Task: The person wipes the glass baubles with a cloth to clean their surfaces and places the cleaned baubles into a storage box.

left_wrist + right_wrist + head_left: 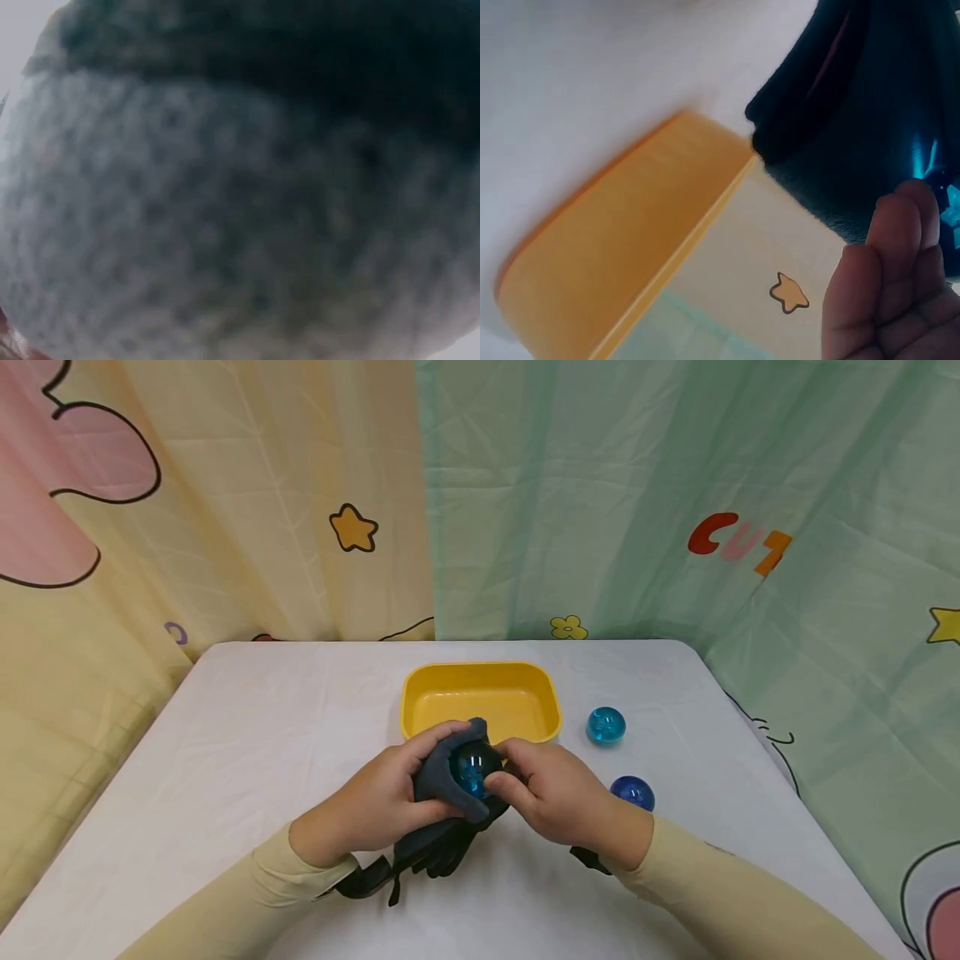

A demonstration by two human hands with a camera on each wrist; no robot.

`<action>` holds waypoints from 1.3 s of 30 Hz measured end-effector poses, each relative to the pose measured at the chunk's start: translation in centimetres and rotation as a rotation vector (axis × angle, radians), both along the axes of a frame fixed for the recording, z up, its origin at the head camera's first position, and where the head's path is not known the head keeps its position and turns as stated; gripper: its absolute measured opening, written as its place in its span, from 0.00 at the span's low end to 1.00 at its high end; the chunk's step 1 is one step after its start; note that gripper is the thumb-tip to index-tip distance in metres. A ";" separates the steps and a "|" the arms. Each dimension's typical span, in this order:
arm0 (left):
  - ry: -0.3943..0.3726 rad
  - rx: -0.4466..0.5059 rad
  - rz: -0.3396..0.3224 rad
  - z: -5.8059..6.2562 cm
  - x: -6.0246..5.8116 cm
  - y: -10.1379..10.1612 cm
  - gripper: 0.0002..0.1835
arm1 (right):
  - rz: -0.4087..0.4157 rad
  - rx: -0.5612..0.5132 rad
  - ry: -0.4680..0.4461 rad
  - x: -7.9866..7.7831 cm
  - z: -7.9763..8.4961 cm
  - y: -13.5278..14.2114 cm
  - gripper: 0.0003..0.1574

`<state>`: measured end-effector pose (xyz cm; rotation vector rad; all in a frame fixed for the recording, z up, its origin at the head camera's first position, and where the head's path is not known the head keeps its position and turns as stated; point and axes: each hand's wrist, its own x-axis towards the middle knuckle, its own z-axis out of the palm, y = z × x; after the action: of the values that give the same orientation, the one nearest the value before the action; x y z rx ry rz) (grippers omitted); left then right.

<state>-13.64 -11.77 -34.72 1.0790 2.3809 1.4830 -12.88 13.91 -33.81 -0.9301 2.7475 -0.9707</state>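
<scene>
My left hand grips a dark grey-blue cloth, fingers over its far side and thumb along the near side. The cloth wraps around a clear blue ball, which shows through its opening. My right hand holds the ball's right side between thumb and fingers. Close up, the left wrist view is filled by the fuzzy cloth. From the right wrist, the fingers reach the shiny ball, with dark cloth behind them.
A yellow tray stands just beyond the hands. To the right on the white table lie a teal ball and a dark blue ball, the latter close by the right wrist. Black gear hangs below the left hand.
</scene>
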 end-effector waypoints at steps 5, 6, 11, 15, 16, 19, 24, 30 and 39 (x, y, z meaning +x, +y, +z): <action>0.022 -0.005 0.016 -0.1 -0.1 0.1 0.44 | -0.021 -0.089 -0.018 0.2 -0.2 -0.2 0.30; 0.031 -0.001 0.024 -0.1 -0.1 0.1 0.44 | -0.012 -0.096 -0.012 0.2 -0.2 -0.2 0.34; 0.043 0.029 0.054 -0.1 -0.4 -0.2 0.45 | 0.085 -0.012 0.088 0.3 0.3 -0.1 0.48; 0.019 0.045 0.039 0.0 -0.3 -0.2 0.45 | 0.121 0.075 0.215 0.3 0.4 -0.1 0.43; 0.021 0.046 0.032 0.0 -0.3 -0.2 0.44 | 0.112 0.088 0.227 0.3 0.4 -0.1 0.42; 0.022 0.043 0.023 -0.1 -0.2 -0.1 0.44 | 0.069 0.082 0.165 0.3 0.4 -0.1 0.40; 0.004 0.015 0.000 -0.2 -0.1 0.0 0.43 | -0.028 -0.015 -0.030 0.3 0.0 -0.5 0.28; 0.044 -0.004 0.018 -0.4 -0.2 -0.1 0.43 | -0.030 -0.080 -0.034 0.5 -0.2 -0.7 0.33; 0.000 0.054 0.047 -0.3 -0.3 -0.7 0.44 | 0.146 0.171 0.529 0.0 -0.6 -0.2 0.47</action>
<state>-13.90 -12.44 -35.01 1.0407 2.3948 1.5719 -12.90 13.69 -34.39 -1.5119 3.0423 -0.5075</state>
